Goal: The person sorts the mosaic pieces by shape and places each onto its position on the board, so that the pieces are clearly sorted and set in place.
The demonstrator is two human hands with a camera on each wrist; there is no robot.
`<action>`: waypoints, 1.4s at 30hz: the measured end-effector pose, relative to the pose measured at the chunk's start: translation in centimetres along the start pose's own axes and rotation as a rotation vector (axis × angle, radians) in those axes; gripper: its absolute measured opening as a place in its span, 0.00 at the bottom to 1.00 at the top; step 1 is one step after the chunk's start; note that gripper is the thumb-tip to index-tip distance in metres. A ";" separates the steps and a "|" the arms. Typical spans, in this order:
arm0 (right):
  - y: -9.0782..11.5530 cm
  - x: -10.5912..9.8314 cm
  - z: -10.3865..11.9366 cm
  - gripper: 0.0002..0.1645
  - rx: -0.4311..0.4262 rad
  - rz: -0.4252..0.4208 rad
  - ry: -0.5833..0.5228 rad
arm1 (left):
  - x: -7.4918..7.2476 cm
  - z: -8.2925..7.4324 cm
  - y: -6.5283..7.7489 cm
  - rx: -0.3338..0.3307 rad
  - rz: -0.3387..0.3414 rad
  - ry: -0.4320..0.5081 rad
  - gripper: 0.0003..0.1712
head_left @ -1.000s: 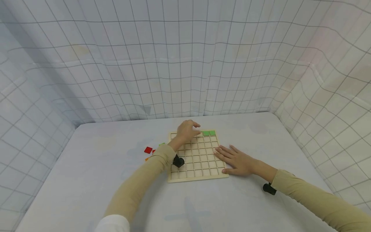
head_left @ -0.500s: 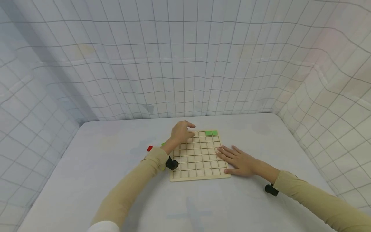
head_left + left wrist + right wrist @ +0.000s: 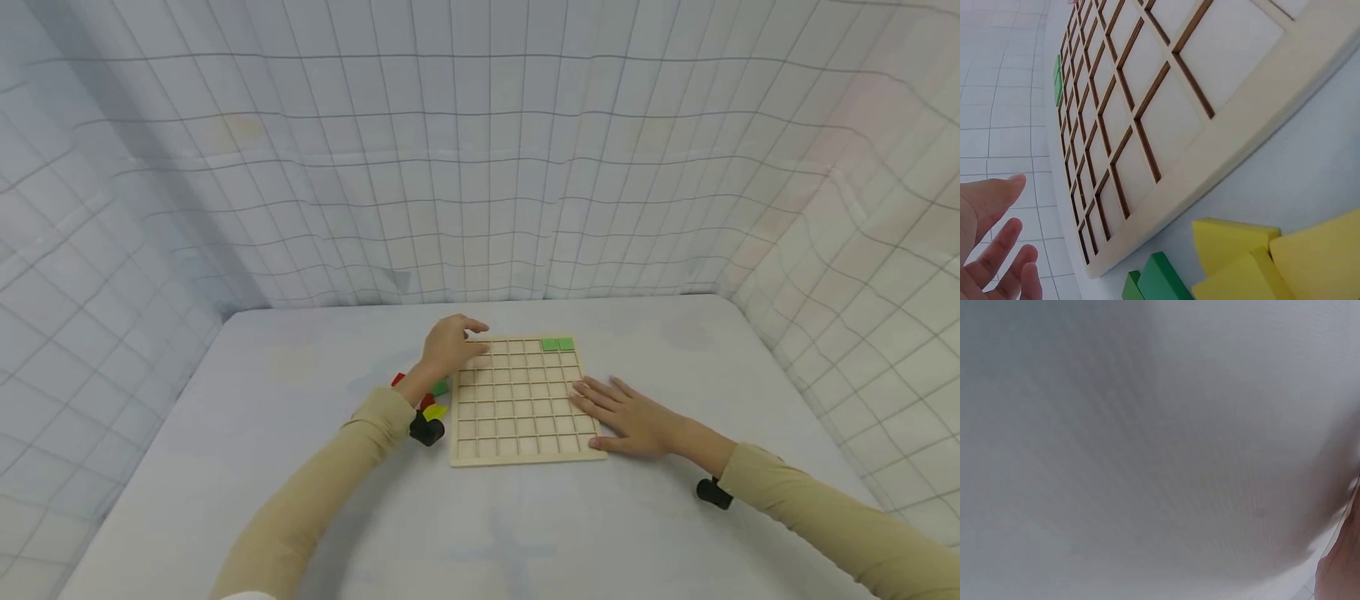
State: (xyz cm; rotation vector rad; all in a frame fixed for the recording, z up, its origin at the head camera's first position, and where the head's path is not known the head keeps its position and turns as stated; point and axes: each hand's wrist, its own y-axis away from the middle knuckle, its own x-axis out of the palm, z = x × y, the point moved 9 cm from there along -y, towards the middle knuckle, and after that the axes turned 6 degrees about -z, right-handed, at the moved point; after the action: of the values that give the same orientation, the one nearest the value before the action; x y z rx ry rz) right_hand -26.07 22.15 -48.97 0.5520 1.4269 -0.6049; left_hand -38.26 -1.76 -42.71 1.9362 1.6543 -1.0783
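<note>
A wooden grid board (image 3: 525, 460) lies flat, with two green tiles (image 3: 557, 344) side by side in its far right corner. My left hand (image 3: 452, 343) hovers by the board's far left corner, thumb and fingers apart. Nothing shows between those fingers (image 3: 1007, 240) in the left wrist view. My right hand (image 3: 630, 421) rests palm down, fingers spread, with its fingertips on the board's right edge. The right wrist view shows mostly pale cloth and a sliver of that hand (image 3: 1341, 575).
Loose pieces lie left of the board, partly hidden under my left forearm: red (image 3: 427, 401), yellow (image 3: 1241, 272) and green (image 3: 1163, 278). A white cloth covers the table (image 3: 225, 433). Grid-patterned curtains (image 3: 480, 167) hang behind it and at both sides.
My left hand has moved left along the board's far edge toward its left corner, uncovering cells. My right hand keeps its place on the board's right edge. The head view has shifted slightly.
</note>
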 end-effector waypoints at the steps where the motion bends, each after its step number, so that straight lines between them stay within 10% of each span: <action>1: 0.0 -0.1 0.0 0.45 -0.001 -0.005 0.001 | -0.2 0.2 0.1 -0.007 -0.004 0.006 0.19; 42: 0.2 -0.2 0.3 0.45 0.027 -0.001 -0.014 | -6.8 7.8 7.2 -0.107 -0.092 -0.074 0.18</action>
State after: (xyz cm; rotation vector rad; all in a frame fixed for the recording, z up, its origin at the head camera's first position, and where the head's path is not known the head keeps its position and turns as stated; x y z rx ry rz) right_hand -25.75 22.11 -48.74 0.5673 1.4076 -0.6290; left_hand -33.90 -13.55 -44.00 1.7482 1.7385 -1.0586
